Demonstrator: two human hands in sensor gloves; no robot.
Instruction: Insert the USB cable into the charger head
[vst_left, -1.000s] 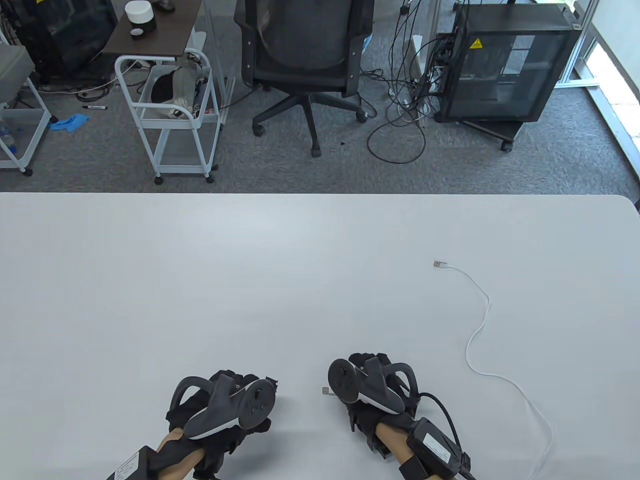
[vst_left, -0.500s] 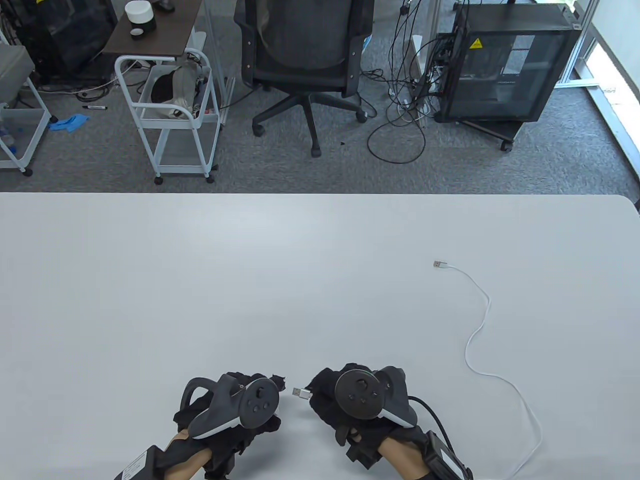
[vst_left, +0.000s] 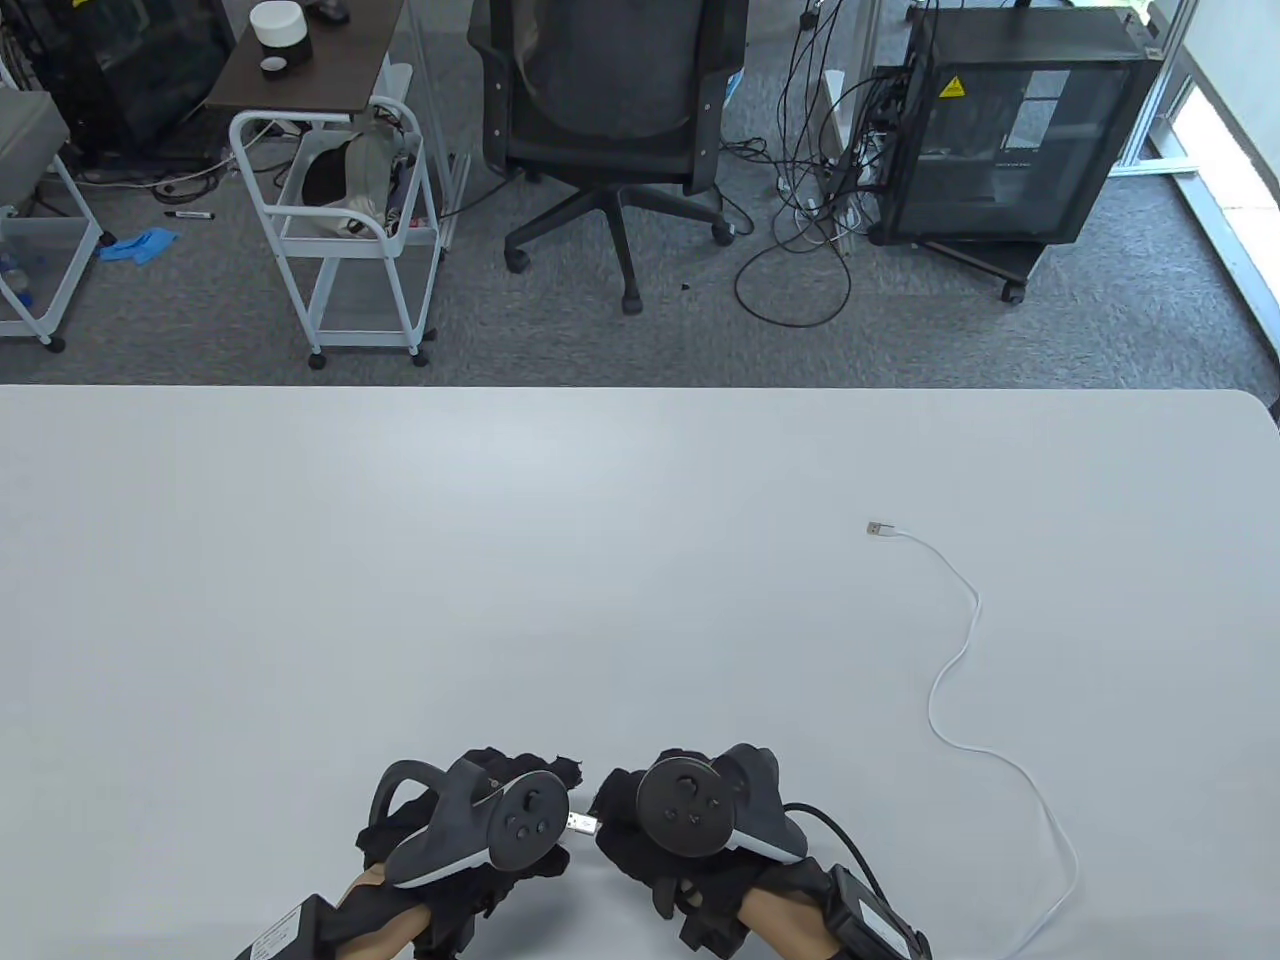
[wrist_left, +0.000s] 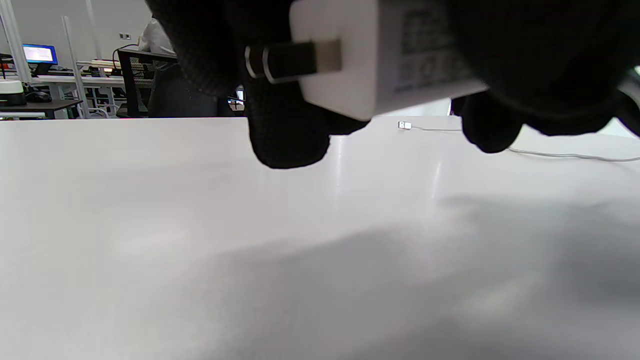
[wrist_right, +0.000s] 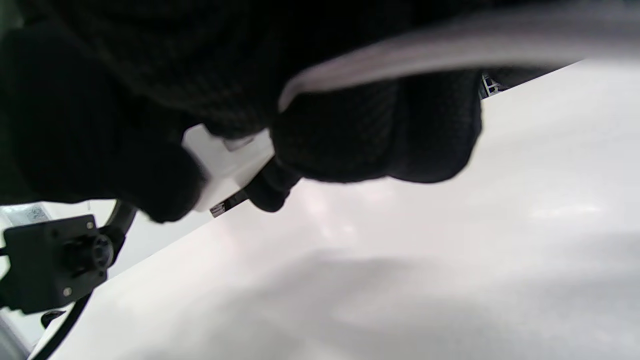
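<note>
Near the front edge of the pale grey worktop (vst_left: 300, 560), the two gloved hands sit almost knuckle to knuckle. The left hand (vst_left: 480, 830) grips the white plastic charger head (wrist_left: 380, 55); the left wrist view shows its fingers (wrist_left: 287, 130) wrapped round the block with the folding prong pointing aside. The right hand (vst_left: 670, 830) holds the plug end of the thin white USB cable (vst_left: 960, 660), and the metal USB plug (vst_left: 583, 823) shows in the gap between the hands, aimed at the left one. The charger's port cannot be seen, but I judge it faces the plug, which would explain the head-on hold. The plug does not look seated yet; most of its shell is bare. The rest of the cable trails in a loose curve across the right side, its far connector (vst_left: 879, 529) lying free, well apart from the hands, leaving slack so nothing tugs during the push.
</note>
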